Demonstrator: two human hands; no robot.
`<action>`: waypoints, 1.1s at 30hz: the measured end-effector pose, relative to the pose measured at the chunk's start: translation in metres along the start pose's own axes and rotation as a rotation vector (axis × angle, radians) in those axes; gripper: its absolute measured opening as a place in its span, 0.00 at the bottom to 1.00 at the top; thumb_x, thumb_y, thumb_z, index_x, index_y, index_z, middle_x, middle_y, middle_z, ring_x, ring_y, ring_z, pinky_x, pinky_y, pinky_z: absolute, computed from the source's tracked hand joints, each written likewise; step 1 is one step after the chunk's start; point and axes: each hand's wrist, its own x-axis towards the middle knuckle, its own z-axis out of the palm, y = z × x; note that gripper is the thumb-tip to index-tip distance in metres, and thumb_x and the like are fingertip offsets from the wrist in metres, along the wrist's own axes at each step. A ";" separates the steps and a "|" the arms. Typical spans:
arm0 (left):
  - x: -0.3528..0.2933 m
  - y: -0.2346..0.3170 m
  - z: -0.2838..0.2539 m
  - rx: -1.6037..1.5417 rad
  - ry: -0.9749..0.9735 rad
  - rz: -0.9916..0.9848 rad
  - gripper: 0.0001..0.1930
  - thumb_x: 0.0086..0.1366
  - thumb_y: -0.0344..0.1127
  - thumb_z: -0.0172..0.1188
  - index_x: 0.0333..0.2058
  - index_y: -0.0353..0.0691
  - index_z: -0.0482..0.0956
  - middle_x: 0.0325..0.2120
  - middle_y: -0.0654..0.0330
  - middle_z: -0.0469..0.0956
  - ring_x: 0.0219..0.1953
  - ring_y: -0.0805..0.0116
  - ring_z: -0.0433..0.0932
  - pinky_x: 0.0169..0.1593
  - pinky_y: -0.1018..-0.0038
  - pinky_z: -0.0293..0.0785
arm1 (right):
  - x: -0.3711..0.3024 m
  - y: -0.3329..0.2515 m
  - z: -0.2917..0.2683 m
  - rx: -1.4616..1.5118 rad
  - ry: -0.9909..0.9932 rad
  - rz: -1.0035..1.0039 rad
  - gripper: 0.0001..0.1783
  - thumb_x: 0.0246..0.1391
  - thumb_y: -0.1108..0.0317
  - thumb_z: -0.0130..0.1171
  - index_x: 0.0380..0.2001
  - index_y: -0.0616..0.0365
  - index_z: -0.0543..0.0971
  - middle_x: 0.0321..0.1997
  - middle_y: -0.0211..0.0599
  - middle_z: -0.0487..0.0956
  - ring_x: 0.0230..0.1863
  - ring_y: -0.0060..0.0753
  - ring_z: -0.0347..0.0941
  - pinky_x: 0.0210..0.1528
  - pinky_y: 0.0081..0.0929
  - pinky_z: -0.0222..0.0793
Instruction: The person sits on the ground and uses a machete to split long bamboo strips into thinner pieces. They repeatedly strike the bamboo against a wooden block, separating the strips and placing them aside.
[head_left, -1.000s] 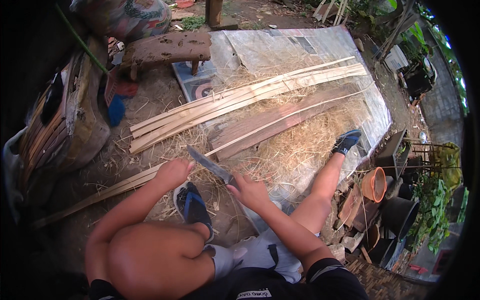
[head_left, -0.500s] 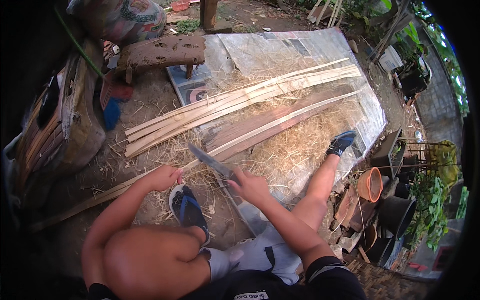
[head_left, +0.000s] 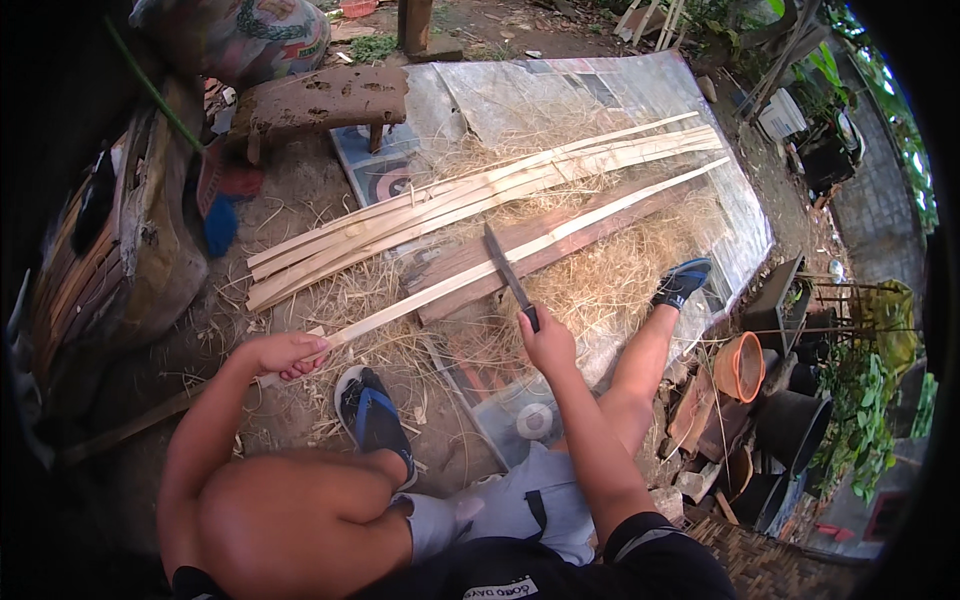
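Pale wood, the strip [head_left: 400, 306] runs along the brown board [head_left: 450, 262], its near end jutting past it, where our left hand [head_left: 287, 355] is curled closed around it. Beside the board, our right hand [head_left: 549, 345] grasps the knife [head_left: 511, 272] by its handle. We judge the strip light, springy and splintery, best gripped by that overhanging end.

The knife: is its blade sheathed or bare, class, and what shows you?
Bare. No sheath covers the knife: its grey blade shows from the dark handle in the right hand to the tip.
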 end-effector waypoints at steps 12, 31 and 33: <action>0.004 0.026 0.000 0.247 0.101 0.073 0.21 0.81 0.50 0.42 0.42 0.40 0.77 0.26 0.62 0.80 0.18 0.76 0.69 0.26 0.77 0.71 | 0.011 0.025 0.003 -0.004 0.090 0.039 0.23 0.65 0.44 0.56 0.52 0.49 0.76 0.32 0.47 0.83 0.28 0.56 0.81 0.28 0.47 0.77; 0.020 0.037 0.065 0.900 0.854 0.404 0.17 0.72 0.51 0.56 0.39 0.41 0.80 0.35 0.46 0.83 0.40 0.42 0.81 0.43 0.53 0.76 | 0.030 0.061 -0.025 -0.121 0.127 0.313 0.26 0.69 0.44 0.49 0.52 0.57 0.72 0.31 0.53 0.83 0.32 0.60 0.82 0.32 0.55 0.76; 0.021 0.038 0.058 0.856 0.775 0.290 0.20 0.74 0.51 0.53 0.37 0.40 0.81 0.31 0.48 0.82 0.36 0.48 0.82 0.40 0.55 0.76 | 0.042 0.086 -0.045 -0.047 0.257 0.510 0.25 0.70 0.45 0.47 0.46 0.59 0.73 0.33 0.58 0.83 0.34 0.65 0.81 0.36 0.58 0.75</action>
